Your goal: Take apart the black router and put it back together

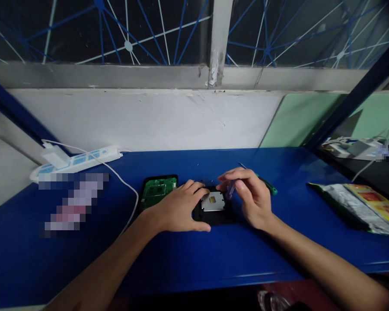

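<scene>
A black casing [214, 219] with a silver metal plate [214, 201] in it lies on the blue table. My left hand [181, 207] rests on its left side, fingers spread over the edge and thumb apart near the front. My right hand [251, 196] is closed around a purple screwdriver [231, 189], held at the casing's right side; its tip cannot be made out. Left of the casing, partly behind my left hand, is a black shell with a green circuit board [157, 190]. A green-handled tool [269, 186] lies beyond my right hand, which partly hides it.
A white power strip [90, 157] with a plugged-in adapter [55, 156] stands at the back left, its white cable [126, 183] crossing the blue table [188, 263]. A blurred-out item [76, 203] lies at left. Shiny packets [359, 207] lie at right.
</scene>
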{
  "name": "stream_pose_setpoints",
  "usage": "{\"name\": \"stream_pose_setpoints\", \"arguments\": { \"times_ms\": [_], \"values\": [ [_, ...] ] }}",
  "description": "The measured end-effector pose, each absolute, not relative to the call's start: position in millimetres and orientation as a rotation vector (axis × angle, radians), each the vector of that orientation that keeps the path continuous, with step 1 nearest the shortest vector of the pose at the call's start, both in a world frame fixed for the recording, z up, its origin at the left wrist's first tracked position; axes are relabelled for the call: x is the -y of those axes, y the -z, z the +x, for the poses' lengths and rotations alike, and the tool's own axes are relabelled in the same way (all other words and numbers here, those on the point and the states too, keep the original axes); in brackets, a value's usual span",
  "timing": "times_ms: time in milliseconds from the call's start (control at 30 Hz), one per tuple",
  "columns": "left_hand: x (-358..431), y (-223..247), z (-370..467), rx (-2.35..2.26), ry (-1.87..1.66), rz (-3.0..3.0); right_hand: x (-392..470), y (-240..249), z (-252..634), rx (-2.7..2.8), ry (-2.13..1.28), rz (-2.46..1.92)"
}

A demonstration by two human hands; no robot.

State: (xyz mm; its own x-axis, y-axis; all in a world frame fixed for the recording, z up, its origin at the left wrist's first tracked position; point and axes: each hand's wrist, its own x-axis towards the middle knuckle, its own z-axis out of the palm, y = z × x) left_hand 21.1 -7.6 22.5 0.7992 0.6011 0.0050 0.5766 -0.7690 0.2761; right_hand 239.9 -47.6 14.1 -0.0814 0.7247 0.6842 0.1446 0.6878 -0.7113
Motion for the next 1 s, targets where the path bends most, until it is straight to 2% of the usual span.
{"name": "stream_pose_setpoints", "arguments": {
  "times_ms": [200,433,1000],
  "values": [
    [9.4,-23.1,20.6,-0.917,-0.132,2.728,41.6,-14.0,242.4,1.627,-0.213,-0.791],
    [9.8,-23.2,20.5,-0.917,-0.151,2.732,48.2,-16.0,239.6,1.619,-0.417,-0.836],
    [9.7,-21.6,19.7,-0.929,-0.14,2.73,42.1,-12.5,242.9,1.703,-0.132,-0.854]
  ]
}}
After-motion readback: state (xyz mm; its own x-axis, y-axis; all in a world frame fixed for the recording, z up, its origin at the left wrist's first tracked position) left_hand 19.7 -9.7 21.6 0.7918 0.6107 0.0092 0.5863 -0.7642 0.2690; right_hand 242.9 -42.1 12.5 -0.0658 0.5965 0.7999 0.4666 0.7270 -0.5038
